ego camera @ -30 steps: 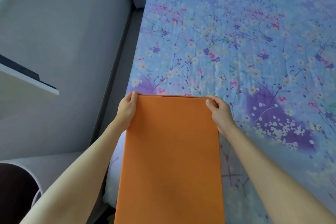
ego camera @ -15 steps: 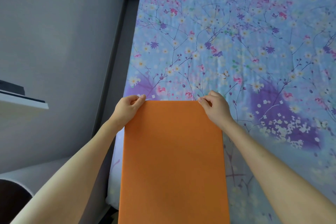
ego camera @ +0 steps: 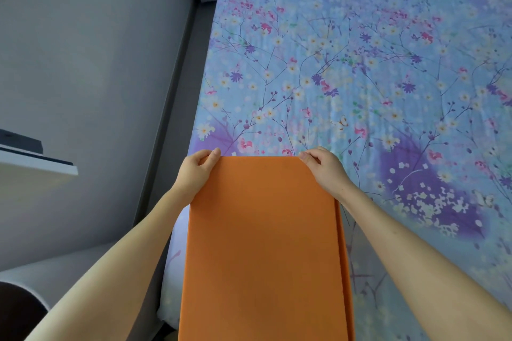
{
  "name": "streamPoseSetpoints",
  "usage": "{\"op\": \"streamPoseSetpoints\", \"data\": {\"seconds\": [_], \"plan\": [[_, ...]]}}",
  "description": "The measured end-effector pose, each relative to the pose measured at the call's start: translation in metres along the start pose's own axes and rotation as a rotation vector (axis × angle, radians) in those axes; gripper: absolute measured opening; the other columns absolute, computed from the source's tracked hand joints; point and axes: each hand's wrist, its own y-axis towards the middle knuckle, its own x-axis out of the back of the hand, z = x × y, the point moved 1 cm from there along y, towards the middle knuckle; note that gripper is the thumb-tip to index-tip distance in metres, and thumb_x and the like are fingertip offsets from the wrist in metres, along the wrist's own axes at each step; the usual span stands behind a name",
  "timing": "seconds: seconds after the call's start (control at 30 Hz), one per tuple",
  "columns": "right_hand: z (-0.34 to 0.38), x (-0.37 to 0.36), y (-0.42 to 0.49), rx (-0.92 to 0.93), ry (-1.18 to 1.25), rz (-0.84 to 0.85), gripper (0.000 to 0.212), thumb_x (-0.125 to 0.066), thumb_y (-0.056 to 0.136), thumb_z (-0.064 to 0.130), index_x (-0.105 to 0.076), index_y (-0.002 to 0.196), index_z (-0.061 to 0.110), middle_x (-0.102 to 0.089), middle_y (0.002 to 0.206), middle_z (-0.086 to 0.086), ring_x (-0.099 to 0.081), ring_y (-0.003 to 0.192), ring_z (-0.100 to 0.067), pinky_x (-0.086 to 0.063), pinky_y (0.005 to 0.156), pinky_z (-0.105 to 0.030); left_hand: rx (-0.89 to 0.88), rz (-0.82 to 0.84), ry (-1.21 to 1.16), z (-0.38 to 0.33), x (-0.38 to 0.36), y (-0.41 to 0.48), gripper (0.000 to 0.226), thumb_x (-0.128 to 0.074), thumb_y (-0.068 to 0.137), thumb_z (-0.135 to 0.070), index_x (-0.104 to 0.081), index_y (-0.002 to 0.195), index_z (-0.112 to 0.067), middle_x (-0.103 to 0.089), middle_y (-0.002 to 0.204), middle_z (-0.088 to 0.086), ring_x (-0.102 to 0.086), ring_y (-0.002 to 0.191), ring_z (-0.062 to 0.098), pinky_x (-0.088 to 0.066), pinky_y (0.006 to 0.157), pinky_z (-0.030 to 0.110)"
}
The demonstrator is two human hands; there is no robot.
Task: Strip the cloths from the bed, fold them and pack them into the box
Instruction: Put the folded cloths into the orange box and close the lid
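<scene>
Orange cloth [ego camera: 263, 243] on bed [ego camera: 360, 77] | left hand [ego camera: 194, 171]: grip pinches far-left corner | right hand [ego camera: 324, 169]: grip pinches far-right corner

The orange cloth [ego camera: 263, 243], pinched at its far corners by the left hand [ego camera: 198, 171] and right hand [ego camera: 324, 170], looks matt and very smooth, flat as card, with no weave or crease to be made out. Beyond the hands and to the right of them, the sheet [ego camera: 360, 77] is flower-printed cloth, matt, with fine crinkled ribs. Left of the left hand the wall [ego camera: 83, 50] is smooth, matt grey. The shelf [ego camera: 41, 165] farther left has a smooth white edge; its material cannot be told.
</scene>
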Motion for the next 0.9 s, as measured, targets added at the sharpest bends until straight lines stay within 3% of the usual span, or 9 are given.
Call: {"op": "streamPoseSetpoints", "data": {"seconds": [0.17, 0.23, 0.3, 0.4, 0.5, 0.6, 0.67, 0.77, 0.9], "plan": [[-0.008, 0.006, -0.019, -0.028, 0.091, -0.075, 0.04, -0.049, 0.097, 0.034, -0.055, 0.069, 0.007, -0.047, 0.066, -0.006, -0.047, 0.065, -0.017, -0.04, 0.071, -0.036, 0.0, 0.006, -0.013, -0.003, -0.012, -0.009, 0.026, -0.047, 0.095, -0.045, -0.061, 0.1, -0.024, -0.061, 0.092, -0.008, -0.056, 0.086, 0.011, -0.042, 0.079, 0.027], [-0.012, 0.005, -0.028, -0.049, 0.117, -0.127, 0.03, -0.049, 0.097, 0.033, -0.067, 0.087, 0.011, -0.065, 0.083, -0.005, -0.058, 0.079, -0.02, -0.046, 0.077, -0.032, 0.0, -0.013, 0.01, -0.003, -0.016, -0.012, 0.027, -0.047, 0.095, -0.047, -0.061, 0.101, -0.025, -0.061, 0.094, -0.007, -0.056, 0.09, 0.014, -0.042, 0.08, 0.029], [-0.015, 0.004, -0.036, -0.097, 0.182, -0.216, 0.03, -0.051, 0.097, 0.031, -0.066, 0.112, 0.01, -0.067, 0.104, 0.0, -0.059, 0.1, -0.015, -0.043, 0.082, -0.02, -0.014, -0.048, 0.014, -0.002, -0.018, -0.016, 0.029, -0.046, 0.095, -0.048, -0.061, 0.1, -0.024, -0.06, 0.091, -0.008, -0.057, 0.091, 0.015, -0.043, 0.079, 0.03], [-0.023, 0.005, -0.049, -0.168, 0.274, -0.297, 0.031, -0.05, 0.097, 0.031, -0.063, 0.115, 0.009, -0.059, 0.091, 0.009, -0.056, 0.09, -0.008, -0.039, 0.07, -0.012, -0.029, -0.115, -0.01, 0.007, -0.017, -0.024, 0.03, -0.045, 0.095, -0.048, -0.055, 0.102, -0.021, -0.059, 0.092, -0.005, -0.058, 0.092, 0.019, -0.047, 0.082, 0.034], [-0.037, 0.001, -0.075, -0.205, 0.146, -0.35, 0.031, -0.048, 0.098, 0.031, -0.063, 0.11, 0.006, -0.059, 0.081, 0.006, -0.051, 0.073, -0.008, -0.039, 0.067, -0.023, -0.011, -0.141, -0.047, 0.027, -0.016, -0.045, 0.022, -0.041, 0.097, -0.046, -0.044, 0.106, -0.026, -0.056, 0.102, -0.004, -0.056, 0.098, 0.02, -0.047, 0.089, 0.039], [-0.043, -0.011, -0.118, -0.175, -0.012, -0.476, 0.023, -0.055, 0.094, 0.022, -0.064, 0.111, 0.008, -0.06, 0.091, 0.003, -0.056, 0.084, -0.014, -0.038, 0.075, -0.025, 0.027, -0.176, -0.028, 0.054, -0.019, -0.088, 0.018, -0.038, 0.098, -0.045, -0.044, 0.094, -0.028, -0.055, 0.091, -0.005, -0.055, 0.091, 0.021, -0.046, 0.086, 0.041], [-0.044, -0.021, -0.148, -0.13, -0.115, -0.511, 0.016, -0.057, 0.092, 0.018, -0.064, 0.104, 0.01, -0.057, 0.092, 0.003, -0.055, 0.082, -0.016, -0.034, 0.067, -0.021, 0.026, -0.204, -0.007, 0.069, -0.02, -0.117, 0.017, -0.04, 0.098, -0.041, -0.045, 0.085, -0.033, -0.056, 0.087, -0.005, -0.056, 0.087, 0.021, -0.047, 0.081, 0.041], [-0.052, -0.032, -0.184, -0.146, -0.253, -0.479, 0.013, -0.056, 0.093, 0.02, -0.064, 0.098, 0.01, -0.059, 0.093, 0.001, -0.05, 0.073, -0.012, -0.028, 0.053, -0.014, 0.028, -0.269, 0.095, 0.088, -0.014, -0.141, 0.018, -0.045, 0.097, -0.039, -0.053, 0.094, -0.023, -0.06, 0.092, -0.004, -0.058, 0.089, 0.019, -0.048, 0.077, 0.037], [-0.066, -0.038, -0.214, -0.202, -0.394, -0.362, 0.022, -0.053, 0.094, 0.027, -0.067, 0.095, 0.01, -0.064, 0.086, 0.0, -0.059, 0.076, -0.016, -0.039, 0.055, -0.024, 0.028, -0.276, 0.245, 0.101, -0.003, -0.146, 0.033, -0.052, 0.093, -0.043, -0.064, 0.095, -0.012, -0.066, 0.089, 0.001, -0.062, 0.084, 0.022, -0.052, 0.078, 0.041]]}}
